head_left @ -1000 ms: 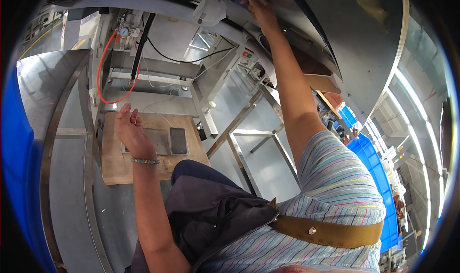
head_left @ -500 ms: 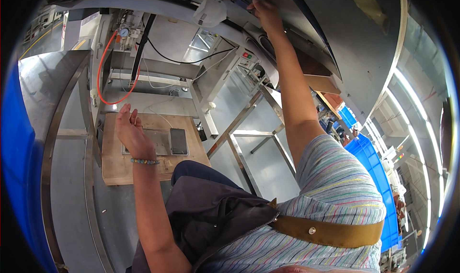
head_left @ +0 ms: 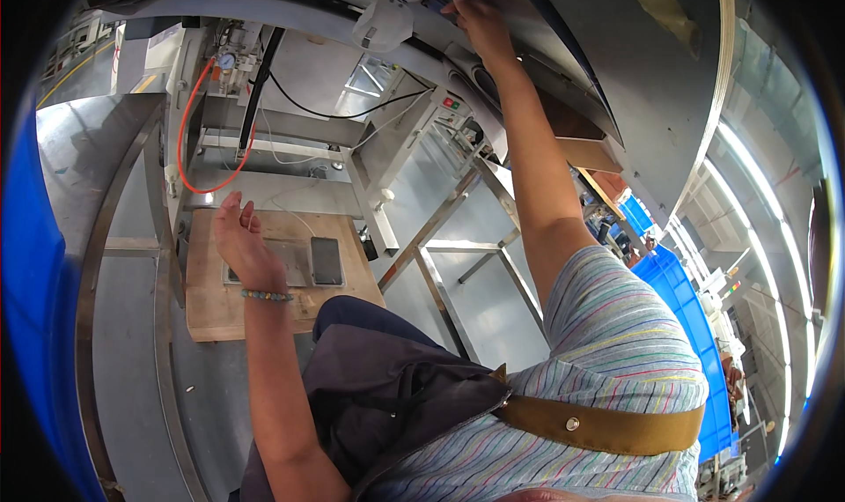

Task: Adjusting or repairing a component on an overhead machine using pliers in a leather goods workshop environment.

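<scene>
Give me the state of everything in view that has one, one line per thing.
Left hand, raised, fingers loosely curled, nothing visible in it.
Right hand, stretched upward; grip unclear.
Beaded bracelet, worn.
Orange hose, hanging in a loop.
Pressure gauge, dial too small to read.
Red and green buttons, pressed or not cannot be told.
Dark rectangular plate, untouched by either hand.
Strip lights, lit.

Matt wooden board (head_left: 211, 313); smooth plastic bin (head_left: 700, 317); shiny metal frame (head_left: 462, 246).
</scene>
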{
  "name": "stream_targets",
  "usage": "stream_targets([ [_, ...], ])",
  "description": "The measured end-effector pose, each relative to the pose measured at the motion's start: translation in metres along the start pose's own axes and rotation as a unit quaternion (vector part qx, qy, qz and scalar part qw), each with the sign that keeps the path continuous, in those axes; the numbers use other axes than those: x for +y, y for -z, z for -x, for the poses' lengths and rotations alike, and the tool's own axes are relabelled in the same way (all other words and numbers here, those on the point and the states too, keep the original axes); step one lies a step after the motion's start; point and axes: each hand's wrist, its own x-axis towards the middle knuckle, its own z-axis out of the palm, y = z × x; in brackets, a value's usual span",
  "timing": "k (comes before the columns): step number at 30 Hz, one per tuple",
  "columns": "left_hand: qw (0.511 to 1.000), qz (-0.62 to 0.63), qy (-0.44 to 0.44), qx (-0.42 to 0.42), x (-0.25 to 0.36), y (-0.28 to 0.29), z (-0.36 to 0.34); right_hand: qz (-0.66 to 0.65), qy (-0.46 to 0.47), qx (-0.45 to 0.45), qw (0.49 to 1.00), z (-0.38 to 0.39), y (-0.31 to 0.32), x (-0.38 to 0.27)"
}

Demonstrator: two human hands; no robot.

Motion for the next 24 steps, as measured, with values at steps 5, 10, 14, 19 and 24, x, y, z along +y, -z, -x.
stream_targets([
  [5, 1.0, 0.004, 0.015, 0.015, 0.0009, -0.0007, -0.0008, 0.015, -0.007, -0.01, 1.0, -0.0048, -0.0025, -0.0046],
  [10, 1.0, 0.008, 0.016, 0.017, 0.0014, 0.0014, -0.0027, -0.003, -0.04, 0.001, 0.999, -0.0049, -0.0067, -0.0068],
  [14, 1.0, 0.005, 0.016, 0.012, 0.001, 0.0055, -0.0067, 0.014, -0.013, -0.002, 1.0, -0.0029, -0.007, -0.0072],
  [19, 1.0, 0.002, 0.013, 0.013, 0.0005, 0.0035, -0.0053, 0.005, -0.031, -0.004, 1.0, -0.0028, -0.001, -0.0044],
  [24, 1.0, 0.008, 0.014, 0.015, 0.0011, 0.0038, -0.0054, 0.06, -0.012, 0.024, 0.998, 0.0028, 0.0, -0.0046],
])
